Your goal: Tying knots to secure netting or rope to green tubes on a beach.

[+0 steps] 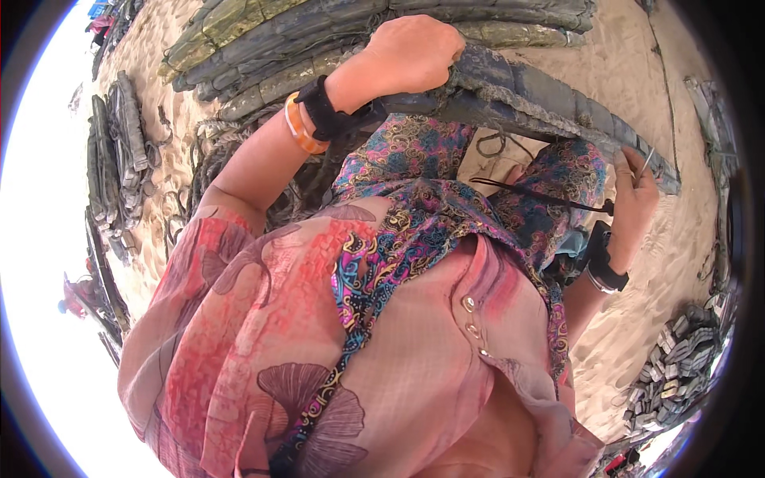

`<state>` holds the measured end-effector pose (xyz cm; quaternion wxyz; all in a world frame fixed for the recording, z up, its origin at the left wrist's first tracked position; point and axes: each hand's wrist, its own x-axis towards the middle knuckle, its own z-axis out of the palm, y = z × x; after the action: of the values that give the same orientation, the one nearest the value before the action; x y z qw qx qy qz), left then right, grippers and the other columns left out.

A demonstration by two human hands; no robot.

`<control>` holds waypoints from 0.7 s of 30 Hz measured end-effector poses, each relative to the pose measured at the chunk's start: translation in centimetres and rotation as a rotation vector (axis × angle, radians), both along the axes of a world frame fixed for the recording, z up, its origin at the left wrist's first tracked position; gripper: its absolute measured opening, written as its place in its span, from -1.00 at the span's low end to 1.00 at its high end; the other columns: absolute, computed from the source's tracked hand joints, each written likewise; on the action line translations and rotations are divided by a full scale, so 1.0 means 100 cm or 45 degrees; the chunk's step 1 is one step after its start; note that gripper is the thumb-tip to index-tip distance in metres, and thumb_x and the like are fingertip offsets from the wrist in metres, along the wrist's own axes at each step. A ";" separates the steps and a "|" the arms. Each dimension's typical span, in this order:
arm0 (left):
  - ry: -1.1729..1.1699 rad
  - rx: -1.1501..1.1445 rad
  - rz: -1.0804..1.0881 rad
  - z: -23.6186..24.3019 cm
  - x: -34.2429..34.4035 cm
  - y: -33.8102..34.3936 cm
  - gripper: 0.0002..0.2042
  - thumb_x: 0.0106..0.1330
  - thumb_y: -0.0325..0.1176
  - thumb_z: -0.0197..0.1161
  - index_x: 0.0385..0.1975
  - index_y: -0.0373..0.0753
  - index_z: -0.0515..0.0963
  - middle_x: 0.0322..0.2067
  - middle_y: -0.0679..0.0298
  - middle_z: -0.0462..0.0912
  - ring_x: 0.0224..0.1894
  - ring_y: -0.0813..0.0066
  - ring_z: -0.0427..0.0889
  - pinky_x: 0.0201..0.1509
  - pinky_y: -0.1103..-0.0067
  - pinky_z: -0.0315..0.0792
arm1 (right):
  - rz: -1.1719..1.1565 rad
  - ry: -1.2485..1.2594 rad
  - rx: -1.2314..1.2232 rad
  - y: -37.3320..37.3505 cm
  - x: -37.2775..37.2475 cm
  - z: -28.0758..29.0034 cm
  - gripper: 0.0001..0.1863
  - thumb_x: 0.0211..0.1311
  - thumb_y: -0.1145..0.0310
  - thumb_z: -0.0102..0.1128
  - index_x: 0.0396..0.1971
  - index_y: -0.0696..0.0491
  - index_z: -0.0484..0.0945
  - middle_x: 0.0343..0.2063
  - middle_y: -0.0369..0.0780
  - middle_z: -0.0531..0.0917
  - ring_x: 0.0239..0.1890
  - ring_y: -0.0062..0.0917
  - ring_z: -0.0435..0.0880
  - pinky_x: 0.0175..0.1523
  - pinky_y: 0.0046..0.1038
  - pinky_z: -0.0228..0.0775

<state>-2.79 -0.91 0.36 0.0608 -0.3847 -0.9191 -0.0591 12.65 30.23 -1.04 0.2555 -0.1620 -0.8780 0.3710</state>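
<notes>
L hand point(414, 54) is up top, fingers curled in a fist by the long gray roll point(550, 84); can't tell what's in it. The roll goes across, by the legs point(562, 171), w/ a rope point(510, 101) along it. R hand point(635, 191) is nr the roll's R end, fingers pinched on a thin stick point(649, 158). A black cord point(550, 196) is at the R wrist. More rolls point(279, 57) lie on the sand point(617, 68) past the L hand.
</notes>
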 end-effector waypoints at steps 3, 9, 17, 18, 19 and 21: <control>-0.105 0.119 0.070 -0.003 -0.002 -0.003 -0.84 0.17 -0.44 0.08 -0.33 -0.28 0.57 -0.45 0.10 0.62 -0.37 0.11 0.60 -0.26 0.32 0.44 | 0.166 0.036 -0.067 -0.033 -0.013 0.014 -0.74 0.19 0.40 0.20 -0.16 0.20 0.57 -0.39 -0.28 0.63 -0.42 -0.71 0.45 -0.31 -0.64 0.30; -0.305 0.748 0.013 -0.016 0.001 -0.017 -0.88 0.18 -0.53 0.10 -0.28 -0.31 0.48 -0.51 0.22 0.54 -0.43 0.49 0.53 -0.33 0.55 0.41 | 0.641 0.063 0.022 -0.095 -0.071 0.016 -0.77 0.08 0.44 0.24 -0.22 0.12 0.60 -0.49 -0.25 0.61 -0.53 -0.62 0.46 -0.35 -0.57 0.31; -0.501 0.753 -0.271 -0.003 -0.001 -0.024 -0.71 0.14 -0.49 0.21 -0.13 -0.30 0.41 -0.45 0.27 0.53 -0.42 0.51 0.50 -0.35 0.55 0.39 | 1.061 0.063 0.285 -0.129 -0.123 -0.009 -0.77 0.01 0.36 0.20 -0.31 0.13 0.57 -0.46 -0.05 0.60 -0.36 -0.15 0.58 -0.25 -0.26 0.38; -0.506 0.759 -0.266 -0.004 -0.002 -0.024 -0.71 0.14 -0.49 0.21 -0.13 -0.30 0.41 -0.45 0.27 0.53 -0.42 0.51 0.50 -0.35 0.55 0.39 | 0.911 0.071 0.398 -0.134 -0.120 -0.007 -0.79 0.01 0.37 0.18 -0.32 0.11 0.54 -0.45 -0.06 0.60 -0.36 -0.14 0.58 -0.27 -0.23 0.39; -0.420 0.731 -0.247 -0.007 -0.005 -0.021 -0.72 0.14 -0.47 0.22 -0.14 -0.30 0.43 -0.45 0.25 0.54 -0.43 0.48 0.50 -0.35 0.54 0.39 | 0.758 0.079 0.510 -0.138 -0.118 -0.005 -0.80 0.01 0.38 0.17 -0.32 0.09 0.52 -0.45 -0.06 0.60 -0.35 -0.12 0.59 -0.28 -0.20 0.40; -0.340 0.704 -0.231 -0.009 -0.006 -0.016 -0.72 0.13 -0.46 0.23 -0.15 -0.31 0.45 -0.45 0.23 0.55 -0.43 0.46 0.51 -0.35 0.52 0.40 | 0.591 0.142 0.642 -0.148 -0.117 0.004 -0.81 0.00 0.39 0.16 -0.33 0.08 0.50 -0.42 -0.08 0.60 -0.35 -0.12 0.59 -0.30 -0.18 0.41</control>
<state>-3.42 -2.52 -0.51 0.0364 -0.4230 -0.8300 -0.3617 0.91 15.44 -0.60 0.2438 0.1307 -0.9402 0.1988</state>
